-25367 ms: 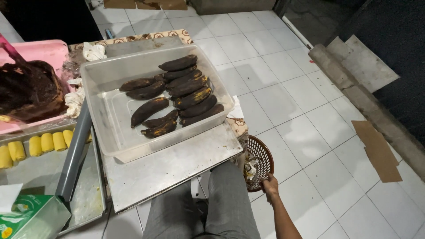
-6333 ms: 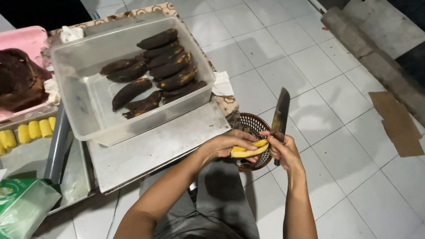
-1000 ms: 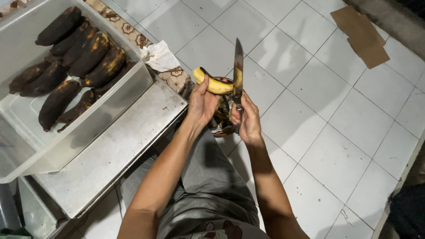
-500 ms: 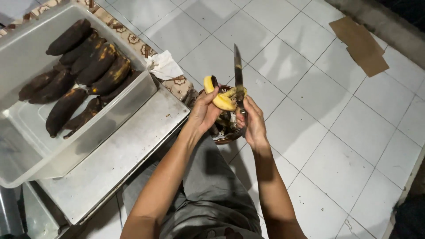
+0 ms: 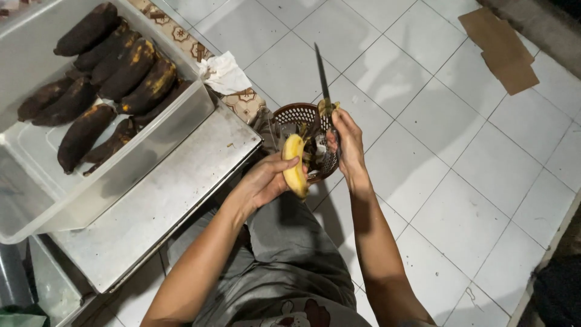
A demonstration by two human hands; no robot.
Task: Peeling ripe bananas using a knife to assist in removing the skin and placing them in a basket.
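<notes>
Seen from above, over a seated lap in grey trousers. Left hand (image 5: 266, 181) curled around a peeled yellow banana (image 5: 295, 165), fingers (image 5: 284, 162) wrapped along its near side, thumb across the front, fruit held upright just above the knees. Right hand (image 5: 346, 140) closed on the handle of a knife (image 5: 322, 77), blade pointing up and away toward the far side, a scrap of dark peel pinched at the fingertips beside the handle. Banana and knife hand just beside each other, not touching.

Directly under and behind both hands, a brown woven basket (image 5: 292, 115) on the floor, holding peelings. To the left, the edge of a steel counter (image 5: 163, 200) close to the left forearm. On the counter further left, a clear plastic tub (image 5: 121, 163) of blackened, unpeeled bananas (image 5: 130, 69). A crumpled white cloth (image 5: 225, 71) at the tub's far corner. To the right and far side, open white tiled floor (image 5: 460, 181), with flat brown cardboard (image 5: 502, 48) pieces lying far right.
</notes>
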